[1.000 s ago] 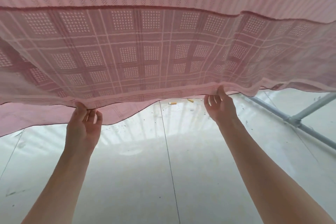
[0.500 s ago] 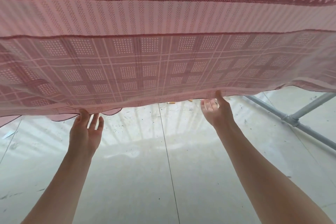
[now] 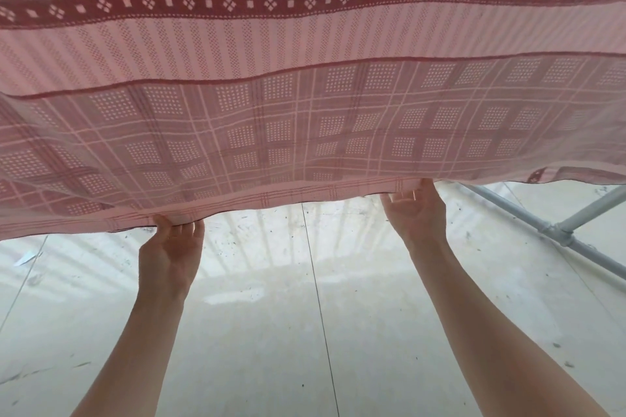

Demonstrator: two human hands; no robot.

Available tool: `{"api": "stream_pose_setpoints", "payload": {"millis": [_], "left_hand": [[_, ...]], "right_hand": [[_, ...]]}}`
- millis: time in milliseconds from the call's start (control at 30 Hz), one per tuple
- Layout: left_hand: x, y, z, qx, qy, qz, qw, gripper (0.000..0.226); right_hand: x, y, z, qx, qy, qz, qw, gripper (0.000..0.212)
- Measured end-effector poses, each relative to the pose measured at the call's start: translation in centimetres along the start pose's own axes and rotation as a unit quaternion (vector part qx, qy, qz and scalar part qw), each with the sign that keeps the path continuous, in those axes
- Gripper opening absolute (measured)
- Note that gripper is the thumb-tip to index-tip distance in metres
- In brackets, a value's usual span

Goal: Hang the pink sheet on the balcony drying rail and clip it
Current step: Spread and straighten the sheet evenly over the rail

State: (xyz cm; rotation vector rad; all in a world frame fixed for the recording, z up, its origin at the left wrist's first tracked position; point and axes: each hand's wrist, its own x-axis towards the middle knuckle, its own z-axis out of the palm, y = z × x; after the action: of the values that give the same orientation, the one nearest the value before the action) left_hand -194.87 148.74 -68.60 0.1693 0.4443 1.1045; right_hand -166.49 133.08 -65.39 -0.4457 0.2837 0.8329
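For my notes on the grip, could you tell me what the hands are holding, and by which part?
Both the left hand and the right hand pinch the pink sheet by its lower hem.

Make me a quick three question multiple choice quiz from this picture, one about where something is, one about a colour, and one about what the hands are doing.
1. Where are the grey metal pipes?
A. Lower left
B. At the right, below the sheet's edge
C. Between the two arms

2. What colour is the diamond-patterned band across the pink sheet?
A. Dark red
B. Blue
C. Green

3. What are the hands doing?
A. Both hang free
B. Only one touches the sheet
C. Both hold the sheet's lower edge

Answers:
1 B, the joined pipes cross the floor at the right.
2 A, the band is dark red with pale diamonds.
3 C, the left hand and the right hand each have their fingers at the hem.
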Motion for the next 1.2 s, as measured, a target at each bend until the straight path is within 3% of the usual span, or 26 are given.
{"api": "stream_pose_setpoints", "payload": {"millis": [233,433,567,667,700,767,867,967,1067,1100,1133,1200], "left_hand": [[0.3,0.7,-0.6,0.027,0.04,0.041,0.998,0.013],[-0.1,0.2,-1.1,0.064,0.042,0.051,0.996,0.018],[-0.4,0.6,-0.6,0.153,0.084,0.054,0.983,0.04],[-2.3,1.4,1.0,0.222,0.193,0.037,0.955,0.019],[-3.3,1.8,1.6,0.256,0.236,0.019,0.937,0.008],[-6.1,2.1,2.8,0.361,0.295,-0.043,0.884,0.031],[-11.4,2.6,6.0,0.588,0.291,-0.111,0.746,0.058],[-16.7,4.3,10.9,0.762,0.195,-0.119,0.606,0.063],[-21.3,8.1,17.2,0.896,0.042,-0.05,0.439,0.063],[-22.8,9.4,19.6,0.912,0.009,-0.035,0.408,0.063],[-24.3,10.7,22.3,0.916,-0.006,-0.022,0.401,0.063],[-27.2,13.4,27.9,0.91,-0.019,0.022,0.414,0.061]], "right_hand": [[0.7,0.4,-1.3,-0.013,0.024,-0.026,0.999,0.01],[0.8,0.1,-0.9,-0.042,0.06,-0.021,0.997,0.012],[0.7,-0.4,-1.1,-0.07,0.083,-0.035,0.993,0.013],[-1.4,-1.1,-0.7,-0.24,0.124,0.005,0.963,0.007],[-2.7,-1.1,-0.5,-0.322,0.145,0.044,0.935,0.017],[-6.1,-1.3,0.1,-0.472,0.182,0.097,0.857,0.044],[-12.3,-1.8,2.9,-0.672,0.145,0.115,0.717,0.057],[-17.9,-2.8,7.0,-0.834,0.048,0.102,0.541,0.063],[-23.0,-3.8,13.0,-0.922,-0.055,0.06,0.377,0.068],[-24.8,-3.9,15.4,-0.938,-0.082,0.046,0.334,0.069],[-26.7,-4.1,18.1,-0.947,-0.106,0.027,0.303,0.07],[-30.6,-4.1,24.4,-0.947,-0.152,-0.018,0.281,0.07]]}}
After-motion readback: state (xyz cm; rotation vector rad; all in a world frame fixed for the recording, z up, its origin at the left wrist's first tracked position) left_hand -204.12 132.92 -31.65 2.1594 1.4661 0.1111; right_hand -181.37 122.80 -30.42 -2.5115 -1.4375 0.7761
